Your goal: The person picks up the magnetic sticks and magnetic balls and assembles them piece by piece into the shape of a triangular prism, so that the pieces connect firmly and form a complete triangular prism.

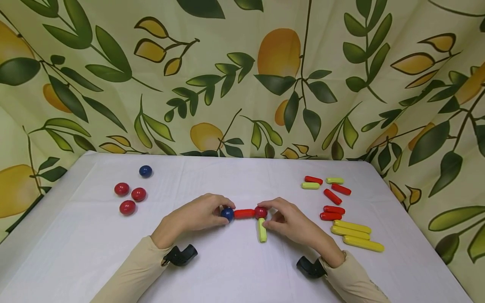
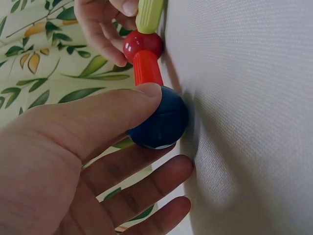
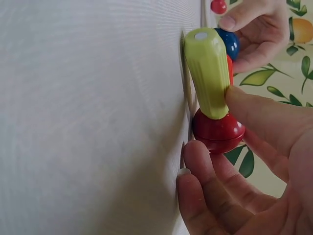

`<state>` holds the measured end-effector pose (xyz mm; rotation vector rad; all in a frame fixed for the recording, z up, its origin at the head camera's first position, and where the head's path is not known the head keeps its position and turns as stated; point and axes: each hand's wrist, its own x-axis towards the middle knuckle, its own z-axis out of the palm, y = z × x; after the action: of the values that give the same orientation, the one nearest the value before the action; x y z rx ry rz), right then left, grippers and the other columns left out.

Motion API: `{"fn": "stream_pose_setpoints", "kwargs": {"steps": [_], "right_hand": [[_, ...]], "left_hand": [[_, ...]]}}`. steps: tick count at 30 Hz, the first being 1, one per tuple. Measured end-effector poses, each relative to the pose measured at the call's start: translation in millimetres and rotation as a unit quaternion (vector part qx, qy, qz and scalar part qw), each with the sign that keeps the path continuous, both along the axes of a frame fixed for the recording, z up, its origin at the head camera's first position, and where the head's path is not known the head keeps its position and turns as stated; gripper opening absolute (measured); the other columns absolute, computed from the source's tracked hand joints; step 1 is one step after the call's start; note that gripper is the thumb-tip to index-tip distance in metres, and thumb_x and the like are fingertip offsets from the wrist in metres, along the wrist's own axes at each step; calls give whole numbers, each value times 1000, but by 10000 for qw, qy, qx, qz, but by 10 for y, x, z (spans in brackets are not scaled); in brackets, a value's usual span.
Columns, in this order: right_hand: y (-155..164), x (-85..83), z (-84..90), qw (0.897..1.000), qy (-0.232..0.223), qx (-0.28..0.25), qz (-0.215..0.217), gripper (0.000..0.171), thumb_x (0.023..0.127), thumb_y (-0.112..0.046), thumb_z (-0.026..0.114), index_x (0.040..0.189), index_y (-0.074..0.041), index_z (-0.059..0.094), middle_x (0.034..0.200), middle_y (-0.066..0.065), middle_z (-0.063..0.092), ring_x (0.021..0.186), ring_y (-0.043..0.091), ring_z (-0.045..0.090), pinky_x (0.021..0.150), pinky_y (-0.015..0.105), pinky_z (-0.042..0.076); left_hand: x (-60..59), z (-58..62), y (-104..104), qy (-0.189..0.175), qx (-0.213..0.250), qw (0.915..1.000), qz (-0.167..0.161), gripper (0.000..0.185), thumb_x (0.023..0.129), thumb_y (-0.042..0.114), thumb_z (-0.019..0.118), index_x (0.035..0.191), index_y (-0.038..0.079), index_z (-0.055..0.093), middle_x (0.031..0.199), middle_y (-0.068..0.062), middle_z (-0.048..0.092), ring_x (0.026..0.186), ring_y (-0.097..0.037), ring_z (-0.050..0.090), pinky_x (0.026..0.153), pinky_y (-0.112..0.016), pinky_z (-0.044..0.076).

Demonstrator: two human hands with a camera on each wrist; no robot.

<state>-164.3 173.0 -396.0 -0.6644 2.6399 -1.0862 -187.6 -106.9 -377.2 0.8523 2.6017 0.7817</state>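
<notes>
- Nearest me, around the middle of the tabletop (image 1: 94, 252) and towards its near edge, I have a small joined piece: a blue ball (image 1: 227, 214), a short red rod (image 1: 244, 213), a red ball (image 1: 260, 212), and a yellow-green rod (image 1: 262, 230) running from the red ball back towards the near edge.
- My left hand (image 1: 197, 215) pinches the blue ball, thumb on top and fingers curled below, as the left wrist view shows.
- My right hand (image 1: 289, 219) holds the red ball between curled fingers and thumb, the thumb also against the yellow-green rod.
- I judge the pieces light, rigid, smooth plastic. The glossy balls look likely to roll or slip, so I would take hold at the balls, where the joints meet, rather than mid-rod.
- The joints may part if twisted, so I would go gently.
- Farther right, towards the right edge, lie loose yellow rods (image 1: 358, 235) and red rods (image 1: 332, 196).
- Towards the far left corner sit three red balls (image 1: 130, 197) and a spare blue ball (image 1: 145, 171), well apart from my hands.
</notes>
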Motion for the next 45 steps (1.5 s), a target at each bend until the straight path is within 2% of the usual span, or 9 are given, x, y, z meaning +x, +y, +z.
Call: {"fn": "stream_pose_setpoints", "kwargs": {"steps": [6,14,21,26,36,41,45], "right_hand": [[-4,7,4,10000,6,-6,18,47,89,-19,75,133,-18,59,116,4,60,85,12,56,74,18,52],[-3,4,-10,10000,-19,-6,20,47,89,-21,75,133,-19,59,116,3,59,86,12,56,74,18,51],[-8,-2,-17,10000,-84,-33,30,47,89,-22,74,133,-19,58,118,3,59,87,13,56,74,19,51],[-9,-3,-22,9999,-98,-57,14,47,89,-22,75,133,-19,59,118,3,59,88,13,56,75,19,51],[6,-3,-23,9999,-98,-82,14,48,89,-24,75,133,-19,58,116,3,59,86,14,56,73,19,50],[2,-10,-26,9998,-184,-106,8,48,89,-25,74,133,-18,57,114,2,58,86,14,56,72,19,49],[-13,-13,-31,9994,-284,-183,-24,48,89,-24,75,133,-17,57,112,3,58,85,15,55,71,19,49]], "left_hand": [[2,5,10,-40,12,10000,51,37,87,17,76,122,10,68,106,0,68,86,-13,57,77,-26,49],[-15,30,-22,22,-26,10000,72,36,88,17,75,122,9,68,100,2,68,83,-11,56,75,-24,48],[-36,76,-86,67,-24,9997,253,32,89,15,70,121,10,69,108,1,70,96,-15,59,86,-32,50],[-60,132,-147,100,17,9991,411,30,90,14,66,121,12,69,107,-1,70,95,-16,60,85,-33,51],[-100,189,-249,383,214,9986,311,29,93,16,68,121,11,68,111,-4,71,99,-21,61,86,-38,51],[-112,206,-270,414,273,9981,363,30,92,14,68,122,9,68,116,-6,70,104,-26,62,89,-44,52],[-109,225,-324,639,410,9962,435,32,93,15,68,124,8,67,119,-8,70,106,-29,62,92,-46,51]]}}
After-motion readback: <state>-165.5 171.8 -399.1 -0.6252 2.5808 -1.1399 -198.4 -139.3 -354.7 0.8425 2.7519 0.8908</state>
